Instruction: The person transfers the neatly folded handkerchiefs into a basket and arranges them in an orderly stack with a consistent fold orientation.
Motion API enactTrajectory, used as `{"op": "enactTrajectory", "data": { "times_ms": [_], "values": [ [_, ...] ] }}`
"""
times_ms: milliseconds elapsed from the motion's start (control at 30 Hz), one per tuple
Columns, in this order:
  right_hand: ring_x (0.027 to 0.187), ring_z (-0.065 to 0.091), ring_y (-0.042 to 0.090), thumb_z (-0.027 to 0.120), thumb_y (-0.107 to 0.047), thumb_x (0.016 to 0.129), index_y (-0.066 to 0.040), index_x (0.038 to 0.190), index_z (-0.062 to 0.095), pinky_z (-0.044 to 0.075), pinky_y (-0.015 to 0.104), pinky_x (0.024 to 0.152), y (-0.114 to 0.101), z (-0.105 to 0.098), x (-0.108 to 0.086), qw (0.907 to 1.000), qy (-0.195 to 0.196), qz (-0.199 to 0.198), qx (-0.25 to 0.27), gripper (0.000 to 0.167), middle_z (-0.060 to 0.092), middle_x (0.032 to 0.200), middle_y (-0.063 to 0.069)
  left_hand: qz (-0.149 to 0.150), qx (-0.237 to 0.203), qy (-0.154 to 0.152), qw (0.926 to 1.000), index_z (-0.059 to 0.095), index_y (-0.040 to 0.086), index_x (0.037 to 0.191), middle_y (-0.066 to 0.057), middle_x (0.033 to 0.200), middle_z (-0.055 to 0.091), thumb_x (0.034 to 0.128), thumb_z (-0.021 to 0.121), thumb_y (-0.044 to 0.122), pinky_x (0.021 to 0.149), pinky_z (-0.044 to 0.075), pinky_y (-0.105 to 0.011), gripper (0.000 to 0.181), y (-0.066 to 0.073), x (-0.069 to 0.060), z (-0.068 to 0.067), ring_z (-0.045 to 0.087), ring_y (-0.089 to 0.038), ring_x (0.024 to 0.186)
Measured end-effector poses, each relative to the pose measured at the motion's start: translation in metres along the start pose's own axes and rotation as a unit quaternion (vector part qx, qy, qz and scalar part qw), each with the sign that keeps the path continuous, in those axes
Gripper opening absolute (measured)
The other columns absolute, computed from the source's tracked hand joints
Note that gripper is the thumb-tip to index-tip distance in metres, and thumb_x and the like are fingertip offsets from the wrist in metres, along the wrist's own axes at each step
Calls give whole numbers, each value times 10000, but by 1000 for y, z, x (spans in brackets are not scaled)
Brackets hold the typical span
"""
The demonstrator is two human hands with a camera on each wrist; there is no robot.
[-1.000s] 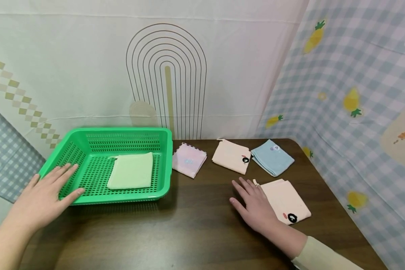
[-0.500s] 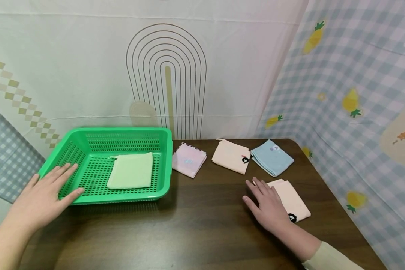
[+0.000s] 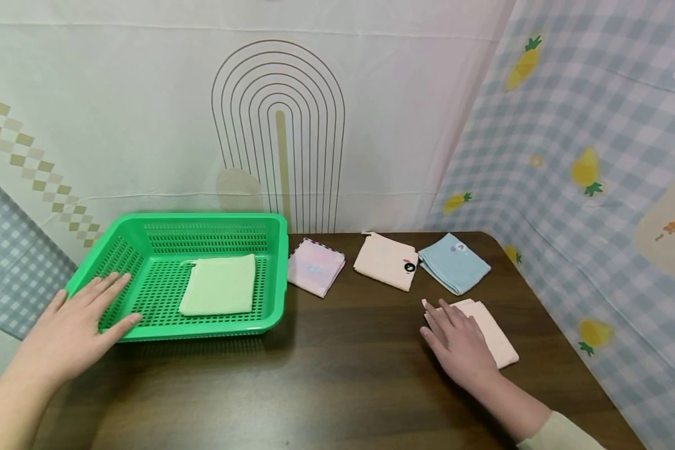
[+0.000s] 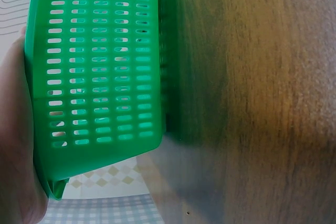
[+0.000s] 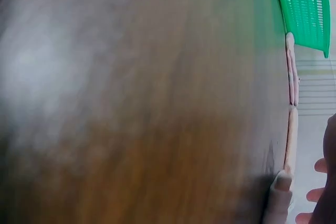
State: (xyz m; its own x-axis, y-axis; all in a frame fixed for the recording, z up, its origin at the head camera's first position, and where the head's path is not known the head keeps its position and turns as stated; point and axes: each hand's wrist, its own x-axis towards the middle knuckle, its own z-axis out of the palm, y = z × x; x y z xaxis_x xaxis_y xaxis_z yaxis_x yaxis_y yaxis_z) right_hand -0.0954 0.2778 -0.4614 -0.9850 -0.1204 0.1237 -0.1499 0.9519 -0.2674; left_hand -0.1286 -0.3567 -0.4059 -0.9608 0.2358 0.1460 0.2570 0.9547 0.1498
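Note:
In the head view my left hand (image 3: 77, 324) lies with spread fingers over the left front corner of the green basket (image 3: 271, 322). The left wrist view shows that hand (image 4: 16, 140) against the basket's rim, beside its slotted wall (image 4: 105, 156). A pale green folded cloth (image 3: 218, 286) lies inside the basket. My right hand (image 3: 462, 347), fingers extended, is over the left part of a cream folded cloth (image 3: 497, 337) at the right; whether it touches the cloth I cannot tell. Its fingers (image 5: 316, 195) show at the edge of the right wrist view.
Behind the right hand lie a pink-lilac cloth (image 3: 316, 267), a cream cloth with a black round patch (image 3: 384, 259) and a light blue cloth (image 3: 455, 264) on the dark wooden table (image 3: 292, 387). Printed curtains (image 3: 394, 125) stand along the back and right side.
My right hand has moved to the right, from the cream cloth's left edge to over it, and now covers its black patch. The left hand and the basket have not moved.

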Motion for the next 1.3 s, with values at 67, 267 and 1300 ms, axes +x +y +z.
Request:
{"op": "enactTrajectory", "data": {
  "times_ms": [67,267,1300],
  "values": [
    [1399,327,442,431,-529,1026,-141,1504,446,191,681,1112,3,-1,-1,10000,-12,49,-57,616,382,1537,205,1,-8,-10,10000,109,196,1613,-224,1603,237,967,543,549,1142,-207,-542,854,0,0,0,186,-494,1445],
    [1381,349,447,475,-511,1013,-97,1483,468,209,684,1101,12,-4,-2,9998,11,132,-179,625,415,1504,234,-2,-36,0,10000,113,196,1613,-225,1601,240,967,545,547,1144,-204,-543,853,2,0,-1,191,-497,1442],
    [1369,270,552,403,-592,1004,-23,1466,453,216,739,1051,60,-15,-10,9955,-319,857,-227,734,272,1523,359,-10,-25,-5,10000,113,201,1613,-231,1599,238,966,550,544,1138,-206,-552,852,0,0,0,194,-503,1438]
  ]
}}
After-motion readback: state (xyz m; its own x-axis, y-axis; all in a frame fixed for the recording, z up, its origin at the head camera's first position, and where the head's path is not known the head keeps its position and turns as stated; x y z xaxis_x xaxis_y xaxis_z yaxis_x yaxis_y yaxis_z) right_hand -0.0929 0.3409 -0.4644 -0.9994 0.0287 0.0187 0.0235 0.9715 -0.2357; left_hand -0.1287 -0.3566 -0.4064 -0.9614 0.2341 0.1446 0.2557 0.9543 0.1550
